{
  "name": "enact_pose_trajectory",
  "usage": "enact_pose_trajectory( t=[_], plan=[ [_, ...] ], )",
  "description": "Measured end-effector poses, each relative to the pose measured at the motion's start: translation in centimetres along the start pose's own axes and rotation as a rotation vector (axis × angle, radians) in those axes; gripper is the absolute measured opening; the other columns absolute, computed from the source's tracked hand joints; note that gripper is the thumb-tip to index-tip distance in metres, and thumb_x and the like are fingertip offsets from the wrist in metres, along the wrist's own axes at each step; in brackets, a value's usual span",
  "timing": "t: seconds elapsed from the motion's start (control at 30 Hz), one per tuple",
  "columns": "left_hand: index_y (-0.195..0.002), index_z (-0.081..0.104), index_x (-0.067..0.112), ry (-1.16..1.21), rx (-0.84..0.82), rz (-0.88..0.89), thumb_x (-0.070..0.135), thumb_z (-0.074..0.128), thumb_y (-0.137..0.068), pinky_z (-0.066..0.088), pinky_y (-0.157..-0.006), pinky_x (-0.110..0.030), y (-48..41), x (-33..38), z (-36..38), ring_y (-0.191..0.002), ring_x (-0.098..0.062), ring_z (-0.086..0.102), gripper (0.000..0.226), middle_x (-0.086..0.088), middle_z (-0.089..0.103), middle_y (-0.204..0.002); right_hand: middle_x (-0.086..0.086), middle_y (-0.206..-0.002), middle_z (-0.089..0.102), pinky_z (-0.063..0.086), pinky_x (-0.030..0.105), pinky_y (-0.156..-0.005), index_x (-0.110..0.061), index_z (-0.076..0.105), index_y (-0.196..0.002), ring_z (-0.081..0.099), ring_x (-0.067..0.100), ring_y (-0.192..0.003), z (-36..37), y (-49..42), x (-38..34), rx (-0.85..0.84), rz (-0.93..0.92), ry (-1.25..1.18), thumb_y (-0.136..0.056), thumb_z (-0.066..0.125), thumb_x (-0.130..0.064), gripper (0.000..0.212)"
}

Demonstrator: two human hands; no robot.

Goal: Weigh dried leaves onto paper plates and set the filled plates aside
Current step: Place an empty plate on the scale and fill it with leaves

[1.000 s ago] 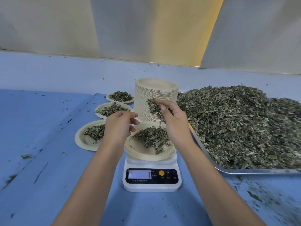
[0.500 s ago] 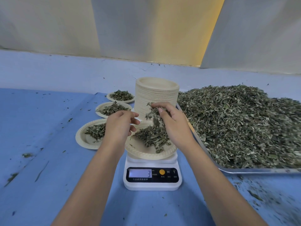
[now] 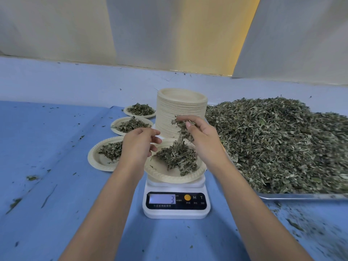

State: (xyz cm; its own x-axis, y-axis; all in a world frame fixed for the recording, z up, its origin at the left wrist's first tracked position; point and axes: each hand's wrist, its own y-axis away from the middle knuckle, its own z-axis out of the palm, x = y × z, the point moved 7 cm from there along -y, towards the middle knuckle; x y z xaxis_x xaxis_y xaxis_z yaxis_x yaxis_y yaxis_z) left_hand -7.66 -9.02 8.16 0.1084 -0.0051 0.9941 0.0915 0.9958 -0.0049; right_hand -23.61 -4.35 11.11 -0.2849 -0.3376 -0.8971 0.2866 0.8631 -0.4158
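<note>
A paper plate (image 3: 162,174) with a mound of dried leaves (image 3: 177,157) sits on a white kitchen scale (image 3: 176,204) whose display reads 3. Just above the plate, my right hand (image 3: 203,136) holds a pinch of dried leaves (image 3: 181,124), and bits are falling from it onto the mound. My left hand (image 3: 139,146) hovers over the plate's left rim with its fingers loosely curled and nothing in them.
A tall stack of empty paper plates (image 3: 181,112) stands behind the scale. Three filled plates (image 3: 102,161) (image 3: 120,127) (image 3: 140,110) line up to the left. A metal tray (image 3: 301,196) heaped with dried leaves (image 3: 282,140) fills the right side. Leaf crumbs dot the blue table.
My right hand has loosened its pinch and leaves are dropping onto the mound. My left hand has barely moved. The scale reads 3 in every frame.
</note>
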Motion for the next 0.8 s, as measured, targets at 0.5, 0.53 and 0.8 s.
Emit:
enact_pose_trajectory(
  t=[0.5, 0.53, 0.8],
  plan=[
    [-0.082, 0.066, 0.011, 0.008, 0.001, -0.007, 0.009, 0.053, -0.089, 0.033, -0.043, -0.017, -0.08, 0.08, -0.09, -0.038, -0.004, 0.044, 0.015, 0.008, 0.059, -0.049, 0.006, -0.109, 0.067, 0.049, 0.039, -0.091, -0.021, 0.067, -0.099, 0.057, 0.015, -0.092, 0.01, -0.32, 0.15, 0.073, -0.011, -0.144, -0.099, 0.044, -0.006, 0.027],
    [-0.082, 0.066, 0.011, 0.009, 0.001, -0.007, 0.009, 0.053, -0.089, 0.033, -0.043, -0.017, -0.09, 0.09, -0.09, -0.038, -0.004, 0.044, 0.014, 0.008, 0.059, -0.049, 0.001, -0.105, 0.067, 0.050, 0.032, -0.085, -0.021, 0.067, -0.100, 0.057, 0.009, -0.087, -0.01, -0.32, 0.11, 0.072, -0.022, -0.140, -0.099, 0.044, -0.007, 0.027],
    [-0.081, 0.066, 0.011, 0.011, -0.003, -0.008, 0.009, 0.053, -0.089, 0.033, -0.045, -0.018, -0.04, 0.07, -0.14, -0.037, -0.004, 0.044, 0.015, 0.009, 0.058, -0.048, -0.031, -0.055, 0.052, 0.036, 0.006, -0.056, -0.015, 0.065, -0.107, 0.049, -0.010, -0.056, 0.02, -0.28, -0.04, 0.059, -0.071, -0.049, -0.100, 0.042, -0.006, 0.026]
  ],
)
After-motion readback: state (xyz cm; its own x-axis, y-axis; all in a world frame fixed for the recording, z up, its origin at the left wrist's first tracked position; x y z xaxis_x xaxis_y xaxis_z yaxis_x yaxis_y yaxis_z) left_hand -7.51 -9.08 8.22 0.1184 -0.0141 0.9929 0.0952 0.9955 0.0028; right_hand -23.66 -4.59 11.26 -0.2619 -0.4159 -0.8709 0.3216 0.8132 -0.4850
